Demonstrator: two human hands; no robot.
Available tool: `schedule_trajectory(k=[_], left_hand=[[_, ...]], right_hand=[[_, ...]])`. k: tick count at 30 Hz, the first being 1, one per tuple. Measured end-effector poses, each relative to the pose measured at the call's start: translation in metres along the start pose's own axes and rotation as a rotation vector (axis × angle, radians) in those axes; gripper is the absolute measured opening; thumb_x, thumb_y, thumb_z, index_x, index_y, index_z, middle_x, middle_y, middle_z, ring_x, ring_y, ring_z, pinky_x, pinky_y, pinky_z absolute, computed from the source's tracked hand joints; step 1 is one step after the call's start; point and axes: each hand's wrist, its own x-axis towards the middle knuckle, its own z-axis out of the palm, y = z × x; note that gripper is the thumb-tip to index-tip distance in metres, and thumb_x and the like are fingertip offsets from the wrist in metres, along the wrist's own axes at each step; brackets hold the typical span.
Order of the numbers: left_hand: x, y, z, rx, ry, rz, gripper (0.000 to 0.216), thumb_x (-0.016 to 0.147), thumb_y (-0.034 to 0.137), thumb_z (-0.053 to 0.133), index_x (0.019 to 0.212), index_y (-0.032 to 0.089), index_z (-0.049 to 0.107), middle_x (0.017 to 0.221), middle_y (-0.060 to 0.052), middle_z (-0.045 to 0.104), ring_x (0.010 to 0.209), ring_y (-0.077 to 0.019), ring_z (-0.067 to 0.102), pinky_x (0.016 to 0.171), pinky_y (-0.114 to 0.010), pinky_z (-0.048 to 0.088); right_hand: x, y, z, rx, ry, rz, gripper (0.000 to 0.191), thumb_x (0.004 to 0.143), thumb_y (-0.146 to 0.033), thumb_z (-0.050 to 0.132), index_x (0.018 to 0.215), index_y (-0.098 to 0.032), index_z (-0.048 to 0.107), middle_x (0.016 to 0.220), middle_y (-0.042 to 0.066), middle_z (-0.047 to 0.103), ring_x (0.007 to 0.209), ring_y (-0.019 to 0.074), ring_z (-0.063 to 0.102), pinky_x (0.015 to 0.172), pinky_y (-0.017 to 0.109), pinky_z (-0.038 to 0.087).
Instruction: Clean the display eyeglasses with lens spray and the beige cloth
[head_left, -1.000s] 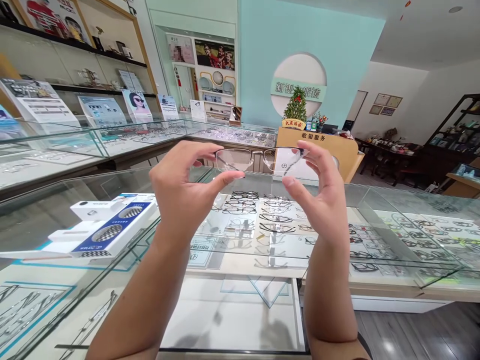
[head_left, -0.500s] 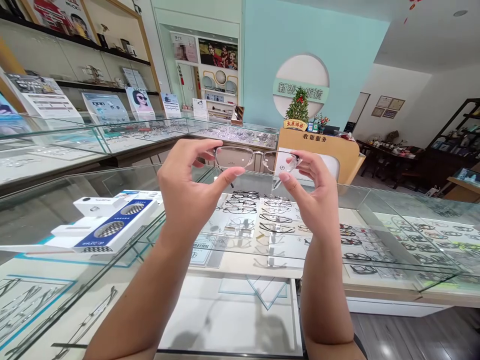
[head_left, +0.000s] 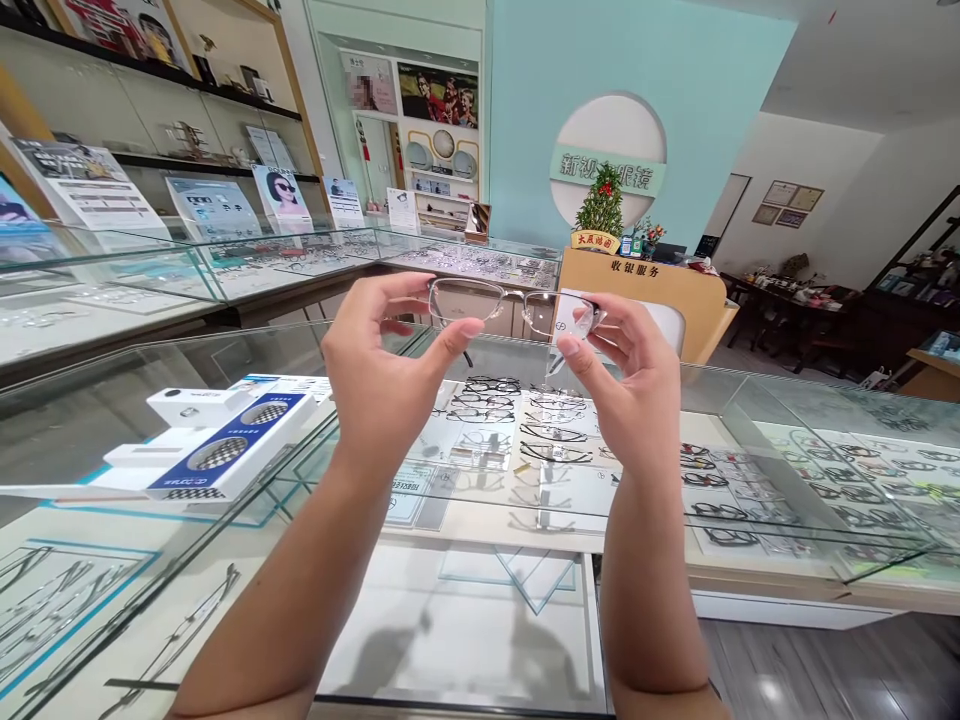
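Observation:
A pair of thin-framed eyeglasses (head_left: 513,294) with clear lenses is held up in the air between both hands, above the glass counter. My left hand (head_left: 390,360) grips the left end of the frame between thumb and fingers. At the other end, my right hand (head_left: 626,370) pinches the frame by its hinge side in the same way. The temple tips hang down behind the thumbs and are partly hidden by the hands. Below the eyeglasses, several dark frames (head_left: 555,435) lie in rows inside the glass display case (head_left: 570,545).
On the left counter lies a white and blue cardboard display box (head_left: 232,445). More eyewear (head_left: 720,512) fills the case to the right. A wooden cashier desk (head_left: 675,285) with a small decorated tree (head_left: 602,205) stands beyond. An open drawer (head_left: 480,640) extends below my forearms.
The eyeglasses have tilted slightly and their lenses look clearer against the background. Both hands keep their grip, and the camera view has shifted a little.

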Motion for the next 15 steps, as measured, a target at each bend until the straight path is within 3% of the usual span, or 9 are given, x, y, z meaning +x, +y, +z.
schedule_trajectory(k=[7,15], left_hand=[[-0.003,0.009,0.005,0.034,0.059,0.014,0.049,0.100,0.074,0.072,0.128,0.033,0.068,0.119,-0.004,0.077,0.106,-0.0261,0.079,0.087,-0.051,0.068],[-0.005,0.009,0.004,0.154,0.042,0.064,0.060,0.108,0.078,0.053,0.142,0.029,0.063,0.135,-0.005,0.074,0.118,-0.0263,0.077,0.087,-0.054,0.068]], right_hand=[[0.001,0.006,-0.001,-0.024,0.012,-0.001,0.051,0.107,-0.049,0.070,0.156,-0.040,0.062,0.149,0.010,0.066,0.143,0.0330,0.063,0.123,0.061,0.056],[0.000,0.010,-0.003,-0.058,-0.004,-0.012,0.051,0.108,-0.050,0.068,0.157,-0.036,0.061,0.150,0.012,0.069,0.144,0.0331,0.065,0.126,0.061,0.054]])
